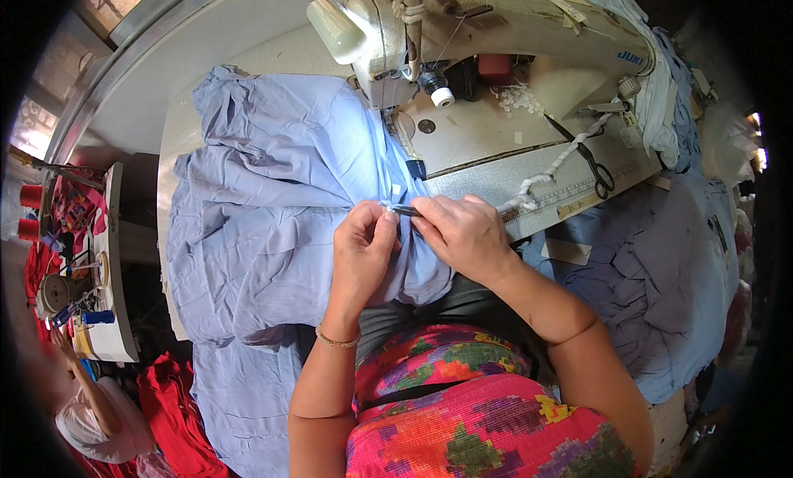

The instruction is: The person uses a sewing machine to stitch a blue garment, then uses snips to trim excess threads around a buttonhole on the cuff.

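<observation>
A light blue garment (pixel 264 172) lies spread and wrinkled over the sewing table, its near part falling toward my lap. My left hand (pixel 363 245) is closed, thumb and forefinger pinching a small gathered bit of the blue cloth. Just to its right, my right hand (pixel 462 232) grips a slim dark tool (pixel 404 211) whose tip meets that pinched spot. Most of the tool is hidden by the fingers, so its exact kind cannot be made out. A small white tag (pixel 396 191) shows on the cloth just beyond the fingertips.
Behind my hands stands a sewing machine (pixel 529 24) with a pale lamp (pixel 337 32). Small white buttons (pixel 519 101), black scissors (pixel 591 160) and a knotted white cord (pixel 541 181) lie right. Blue garments (pixel 644 272) are heaped at right. Another person (pixel 103 420) sits lower left.
</observation>
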The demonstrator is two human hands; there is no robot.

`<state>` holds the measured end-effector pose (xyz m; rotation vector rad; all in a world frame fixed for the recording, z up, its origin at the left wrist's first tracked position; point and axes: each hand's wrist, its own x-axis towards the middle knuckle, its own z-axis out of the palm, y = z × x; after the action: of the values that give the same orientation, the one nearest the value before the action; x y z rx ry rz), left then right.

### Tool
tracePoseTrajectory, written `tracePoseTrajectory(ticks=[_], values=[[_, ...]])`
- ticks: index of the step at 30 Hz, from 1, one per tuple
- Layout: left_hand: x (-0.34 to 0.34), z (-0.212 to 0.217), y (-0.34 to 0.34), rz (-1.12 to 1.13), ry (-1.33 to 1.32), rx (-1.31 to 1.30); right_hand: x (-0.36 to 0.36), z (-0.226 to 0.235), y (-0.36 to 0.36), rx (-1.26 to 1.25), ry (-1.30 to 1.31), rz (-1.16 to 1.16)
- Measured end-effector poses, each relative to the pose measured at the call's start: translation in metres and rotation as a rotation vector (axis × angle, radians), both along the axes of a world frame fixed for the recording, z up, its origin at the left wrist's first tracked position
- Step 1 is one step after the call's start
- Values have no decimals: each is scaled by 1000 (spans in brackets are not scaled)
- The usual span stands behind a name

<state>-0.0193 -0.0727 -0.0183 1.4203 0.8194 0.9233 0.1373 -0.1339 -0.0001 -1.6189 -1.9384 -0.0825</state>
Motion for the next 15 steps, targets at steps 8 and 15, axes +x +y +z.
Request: tracePoseTrajectory(ticks=[8,15], values=[[1,0,0,26,67,-19,2,-6,2,80,-173,-5],[2,1,-1,26,55,-62,2,-7,3,45,-199,-3]])
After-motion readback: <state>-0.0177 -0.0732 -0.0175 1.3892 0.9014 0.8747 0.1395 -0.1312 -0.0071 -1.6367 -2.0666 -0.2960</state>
